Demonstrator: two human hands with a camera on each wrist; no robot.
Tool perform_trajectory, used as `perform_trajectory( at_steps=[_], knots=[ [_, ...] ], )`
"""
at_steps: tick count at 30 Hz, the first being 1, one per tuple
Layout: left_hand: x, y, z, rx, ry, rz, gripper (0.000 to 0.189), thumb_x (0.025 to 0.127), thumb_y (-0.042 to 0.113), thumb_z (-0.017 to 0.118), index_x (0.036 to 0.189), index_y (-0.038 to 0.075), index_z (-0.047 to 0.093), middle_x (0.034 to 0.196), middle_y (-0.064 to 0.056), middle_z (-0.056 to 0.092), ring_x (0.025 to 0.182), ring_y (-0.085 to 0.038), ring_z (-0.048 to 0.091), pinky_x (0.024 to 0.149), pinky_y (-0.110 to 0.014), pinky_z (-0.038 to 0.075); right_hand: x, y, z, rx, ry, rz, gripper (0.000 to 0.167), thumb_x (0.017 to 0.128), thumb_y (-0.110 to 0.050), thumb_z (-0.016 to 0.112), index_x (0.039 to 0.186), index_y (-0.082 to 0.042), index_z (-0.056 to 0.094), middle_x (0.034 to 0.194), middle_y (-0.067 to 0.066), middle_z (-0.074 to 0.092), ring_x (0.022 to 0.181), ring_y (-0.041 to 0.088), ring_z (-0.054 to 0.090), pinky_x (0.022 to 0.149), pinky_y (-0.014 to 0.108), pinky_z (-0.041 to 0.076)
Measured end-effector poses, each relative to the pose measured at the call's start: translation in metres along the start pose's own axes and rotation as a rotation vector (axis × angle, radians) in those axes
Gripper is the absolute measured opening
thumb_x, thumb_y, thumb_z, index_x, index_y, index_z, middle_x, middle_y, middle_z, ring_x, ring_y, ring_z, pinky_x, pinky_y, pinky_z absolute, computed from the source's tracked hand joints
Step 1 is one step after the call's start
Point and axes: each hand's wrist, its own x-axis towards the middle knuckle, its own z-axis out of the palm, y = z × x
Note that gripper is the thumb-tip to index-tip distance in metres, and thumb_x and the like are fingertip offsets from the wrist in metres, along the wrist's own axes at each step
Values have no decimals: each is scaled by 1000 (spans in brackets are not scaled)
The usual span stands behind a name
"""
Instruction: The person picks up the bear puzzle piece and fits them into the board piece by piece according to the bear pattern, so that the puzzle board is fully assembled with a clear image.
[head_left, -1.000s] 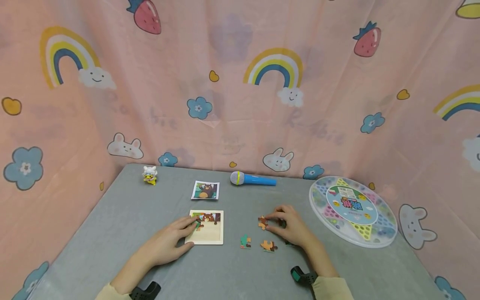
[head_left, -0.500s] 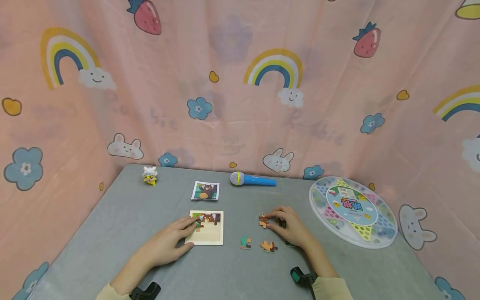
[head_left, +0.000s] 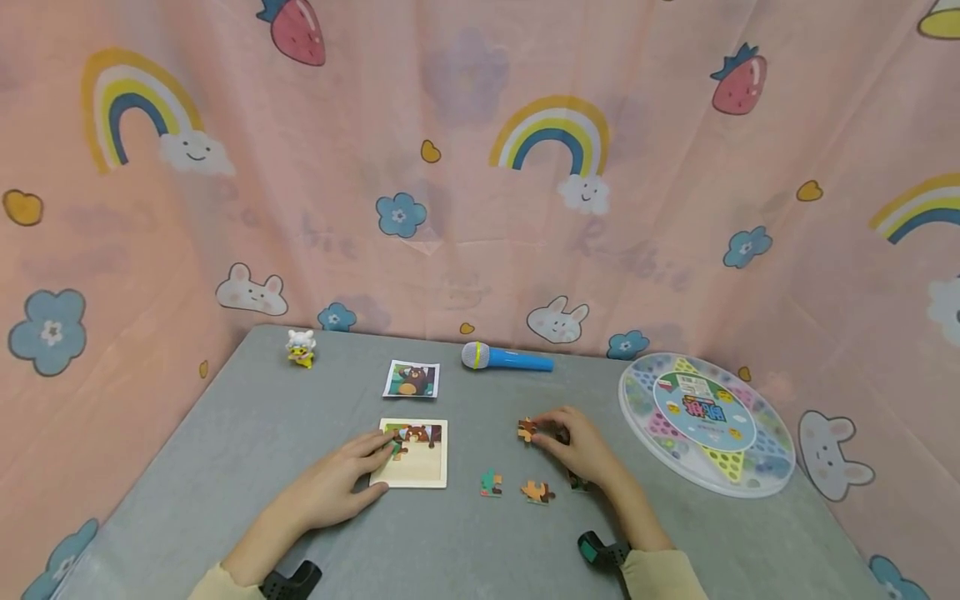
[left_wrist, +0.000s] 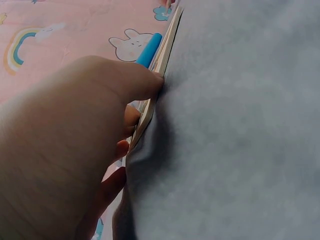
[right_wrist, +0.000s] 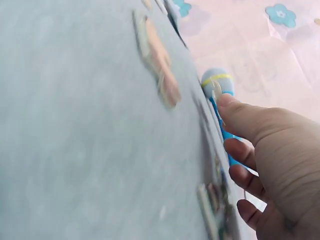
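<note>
My left hand (head_left: 348,482) rests on the left side of a square wooden puzzle tray (head_left: 442,458), fingers laid over its upper left part and thumb at the near edge. Bear-picture pieces (head_left: 417,435) fill the tray's top row and part of the left side, partly under the fingers. To the right, my right hand (head_left: 581,450) pinches a brown and orange puzzle piece (head_left: 527,430) between thumb and fingers. In the right wrist view the piece (right_wrist: 216,90) shows edge-on at the thumb tip. A green piece (head_left: 491,482) and an orange-brown piece (head_left: 537,492) lie between tray and right forearm.
Dark pieces lie partly hidden by the right hand, one dark piece (head_left: 577,482) below it. Behind the tray are a bear picture card (head_left: 411,380) and a blue toy microphone (head_left: 517,360). A figurine (head_left: 301,348) stands far left; a round game board (head_left: 705,425) lies right.
My right hand has shifted slightly away from me with the pinched piece, showing more of the dark piece beneath it. My left hand stays on the tray.
</note>
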Motion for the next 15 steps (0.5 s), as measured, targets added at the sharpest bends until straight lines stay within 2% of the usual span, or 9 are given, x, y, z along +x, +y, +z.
perform_trajectory(
  at_steps=[7, 15],
  knots=[
    [-2, 1, -1, 8, -4, -15, 59, 103, 27, 72, 152, -1, 56, 165, -16, 45, 152, -41, 42, 117, -60, 42, 12, -21, -1, -8, -22, 55, 29, 99, -28, 78, 122, -11, 77, 114, 3, 71, 106, 22, 65, 93, 47, 57],
    [-1, 0, 0, 13, 1, -13, 59, 103, 27, 72, 152, -1, 56, 165, -16, 45, 152, -41, 41, 118, -59, 42, 31, -48, 3, -9, -7, 13, 28, 97, -28, 80, 121, -13, 78, 113, 2, 72, 103, 21, 64, 90, 45, 57]
  ],
)
